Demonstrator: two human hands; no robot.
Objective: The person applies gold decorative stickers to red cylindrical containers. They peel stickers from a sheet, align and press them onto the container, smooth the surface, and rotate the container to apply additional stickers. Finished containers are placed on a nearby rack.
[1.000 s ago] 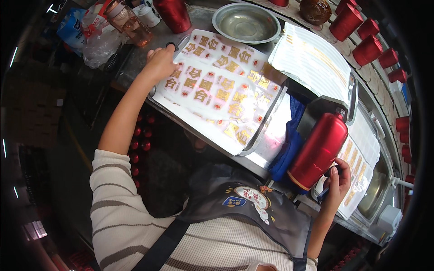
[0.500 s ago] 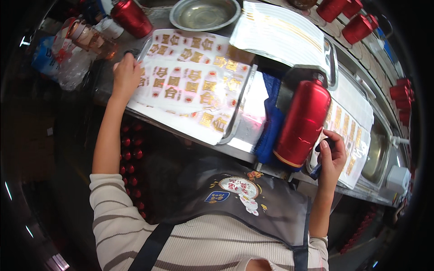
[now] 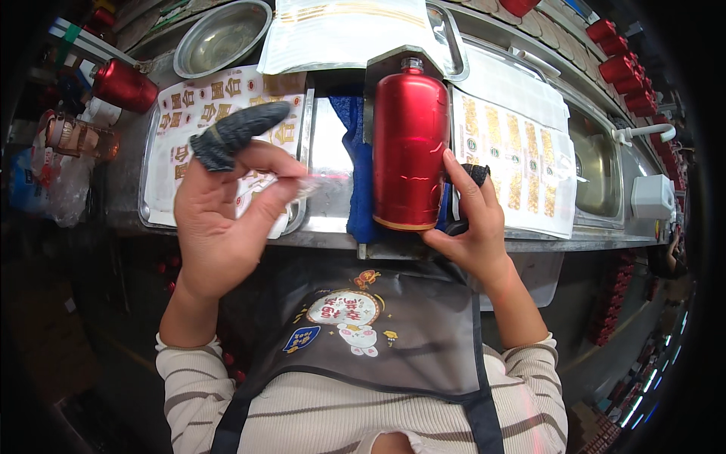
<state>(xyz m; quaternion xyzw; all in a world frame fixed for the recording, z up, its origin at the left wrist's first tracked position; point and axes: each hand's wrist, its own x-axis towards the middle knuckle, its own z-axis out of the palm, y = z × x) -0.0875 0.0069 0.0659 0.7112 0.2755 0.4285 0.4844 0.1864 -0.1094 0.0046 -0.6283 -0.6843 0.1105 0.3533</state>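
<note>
A glossy red bottle with a bare metal neck lies on a dark rest lined with blue cloth, its base toward me. My right hand grips its lower right edge, thumb at the base and fingers along the side; one finger wears a black cot. Raised over the left tray, my left hand pinches a small, thin, clear piece of film between thumb and a finger. A black finger cot covers its extended index finger. Under that hand lie sheets of gold decals on a metal tray.
More gold decal sheets lie right of the bottle, beside a sink. A metal bowl and white striped sheets stand behind. Another red bottle is at far left, near a clear drinking bottle.
My left hand has come from the tray's left edge toward the bottle, now with film in its pinch. My right hand has closed on the bottle's base. The view has turned.
</note>
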